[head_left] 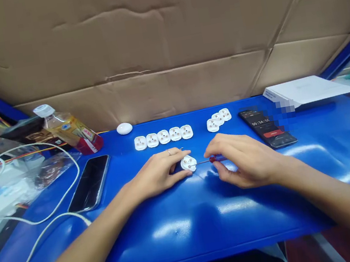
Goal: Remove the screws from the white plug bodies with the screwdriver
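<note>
Between the thumb and fingers of my left hand point(160, 172) is a small white plastic plug part point(188, 163) with metal pieces inside, held on the blue table. My right hand point(243, 157) pinches a screwdriver point(212, 159) by its red handle. The screwdriver lies nearly level, and its thin shaft reaches left to the white part's open face. A tiny dark piece point(181, 148) is near my left fingertips. Behind my hands stand a row of several similar white parts point(164, 137) and, to the right, three more overlapping ones point(217, 119).
A phone point(90, 183) and white cables point(42, 221) lie at the left, before a drink bottle point(72, 128). A white oval object point(124, 128) sits near the cardboard wall point(155, 94). To the right are a phone showing a timer point(266, 128) and a white box point(309, 89).
</note>
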Tool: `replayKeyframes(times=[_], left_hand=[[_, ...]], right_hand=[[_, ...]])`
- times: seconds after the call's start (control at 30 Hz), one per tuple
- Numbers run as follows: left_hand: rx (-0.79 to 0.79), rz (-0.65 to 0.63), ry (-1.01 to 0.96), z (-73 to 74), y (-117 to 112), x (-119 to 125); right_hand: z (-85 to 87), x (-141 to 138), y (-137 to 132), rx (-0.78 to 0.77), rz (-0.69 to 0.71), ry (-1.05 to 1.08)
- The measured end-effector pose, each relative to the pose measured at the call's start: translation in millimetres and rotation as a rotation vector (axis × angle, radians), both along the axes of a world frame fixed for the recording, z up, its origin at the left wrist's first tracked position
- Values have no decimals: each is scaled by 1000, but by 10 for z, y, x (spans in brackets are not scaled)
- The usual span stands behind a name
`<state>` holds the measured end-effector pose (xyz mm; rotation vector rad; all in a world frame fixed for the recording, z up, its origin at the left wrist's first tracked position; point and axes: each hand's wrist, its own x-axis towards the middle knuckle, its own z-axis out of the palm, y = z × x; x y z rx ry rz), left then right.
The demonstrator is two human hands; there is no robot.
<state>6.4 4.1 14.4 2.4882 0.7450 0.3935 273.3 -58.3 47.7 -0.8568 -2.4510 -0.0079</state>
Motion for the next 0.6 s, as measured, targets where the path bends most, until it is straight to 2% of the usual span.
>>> replayKeyframes(times=[0.2,0.37,0.5,0.6], left_hand=[[5,3,3,-1,-2,-8],[7,3,10,0,-6,-11],[12,-1,3,-10,1,-10],[11,-3,-1,-10,2,-12]], right_hand=[[5,-4,-1,73,-110,-46],[1,6,16,13,20,25],[-5,25,29,7,-72,-5],[-18,35,37,39,-38,-9]])
